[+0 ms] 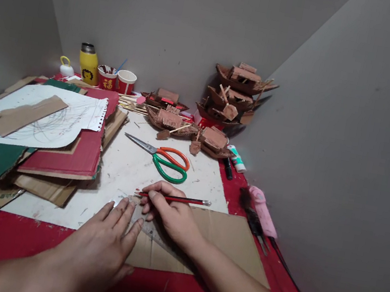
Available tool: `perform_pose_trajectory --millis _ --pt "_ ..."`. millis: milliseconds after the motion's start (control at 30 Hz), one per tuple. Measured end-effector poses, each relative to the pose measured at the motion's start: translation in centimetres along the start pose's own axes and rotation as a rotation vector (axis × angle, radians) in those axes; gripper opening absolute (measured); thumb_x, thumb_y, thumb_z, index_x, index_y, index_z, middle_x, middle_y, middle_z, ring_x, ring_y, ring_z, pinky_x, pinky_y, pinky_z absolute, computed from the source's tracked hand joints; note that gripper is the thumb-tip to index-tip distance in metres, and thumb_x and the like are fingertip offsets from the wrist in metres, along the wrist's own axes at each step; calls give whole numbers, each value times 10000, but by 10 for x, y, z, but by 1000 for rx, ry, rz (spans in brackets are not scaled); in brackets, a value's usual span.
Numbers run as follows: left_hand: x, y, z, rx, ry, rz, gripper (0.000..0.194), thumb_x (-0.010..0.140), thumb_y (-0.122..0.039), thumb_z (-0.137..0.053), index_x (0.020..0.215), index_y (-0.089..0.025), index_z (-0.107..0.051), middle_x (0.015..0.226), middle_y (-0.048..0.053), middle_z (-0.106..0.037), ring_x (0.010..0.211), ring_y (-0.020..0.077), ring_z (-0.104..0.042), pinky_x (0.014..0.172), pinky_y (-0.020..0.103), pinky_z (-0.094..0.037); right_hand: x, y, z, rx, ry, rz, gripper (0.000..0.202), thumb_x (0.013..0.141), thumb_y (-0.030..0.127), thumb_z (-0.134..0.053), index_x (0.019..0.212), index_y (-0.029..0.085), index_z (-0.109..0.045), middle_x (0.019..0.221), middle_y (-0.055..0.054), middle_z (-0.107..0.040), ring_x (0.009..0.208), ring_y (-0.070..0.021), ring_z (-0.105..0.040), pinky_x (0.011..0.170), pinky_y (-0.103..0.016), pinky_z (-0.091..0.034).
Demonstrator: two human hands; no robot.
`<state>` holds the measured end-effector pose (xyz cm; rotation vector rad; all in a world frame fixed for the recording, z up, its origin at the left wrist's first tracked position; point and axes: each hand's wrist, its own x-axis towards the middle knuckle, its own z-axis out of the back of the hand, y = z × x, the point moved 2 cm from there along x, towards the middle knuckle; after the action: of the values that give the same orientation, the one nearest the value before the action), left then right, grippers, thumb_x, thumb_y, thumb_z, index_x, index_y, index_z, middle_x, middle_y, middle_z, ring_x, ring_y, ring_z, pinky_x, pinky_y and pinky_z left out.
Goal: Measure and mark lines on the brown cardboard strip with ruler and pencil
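Observation:
My left hand (109, 234) lies spread, its fingertips on a clear ruler (155, 233) that rests over a piece of brown cardboard (231, 240). Just right of it, my right hand (168, 212) pinches a red and black pencil (189, 200), held nearly level with its tip pointing left, close to the ruler's upper end. The fingers hide part of the ruler. Beyond the hands, scissors (158, 152) with orange and green handles lie on the white board (132, 160), blades pointing left.
Stacked cardboard (75, 157) with paper on top fills the left. Model boats (214, 139) stand at the back. Behind are a yellow bottle (88, 67) and paper cups (126, 83). A pink glue gun (262, 211) with a cable lies along the right edge.

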<state>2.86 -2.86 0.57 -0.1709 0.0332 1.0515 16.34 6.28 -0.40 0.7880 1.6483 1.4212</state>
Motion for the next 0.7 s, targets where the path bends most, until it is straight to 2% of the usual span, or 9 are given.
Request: perform_pose_trajectory --millis 167,300,500,700 --pt "1 1 0 -1 27 8 660 865 -523 -558 1381 -114 -505 1447 264 -409 1343 399 -393 1054 540 -380 0 1 -3 -88 24 -4 160 839 321 -569 859 167 -609 739 -9 -637 584 -99 -562 509 -214 -455" --pt "2 1 0 -2 32 5 649 866 -510 -564 1366 -99 -520 1436 285 -403 1332 413 -400 1040 545 -392 1 3 -3 -181 28 52 112 840 262 -550 841 169 -613 731 -10 -649 569 -97 -533 550 -233 -445" --pt "3 1 -2 1 37 2 651 884 -524 -524 1374 -96 -508 1443 292 -382 1346 404 -378 1046 545 -387 4 5 -4 -239 40 82 87 834 232 -537 811 181 -604 728 -12 -656 620 -119 -558 589 -247 -446" --pt "2 1 -2 -3 29 7 642 869 -513 -556 1359 -99 -529 1430 281 -420 1334 398 -405 1053 523 -393 5 6 -5 -252 57 97 84 834 217 -530 793 188 -596 725 -7 -655 642 -123 -576 586 -240 -448"
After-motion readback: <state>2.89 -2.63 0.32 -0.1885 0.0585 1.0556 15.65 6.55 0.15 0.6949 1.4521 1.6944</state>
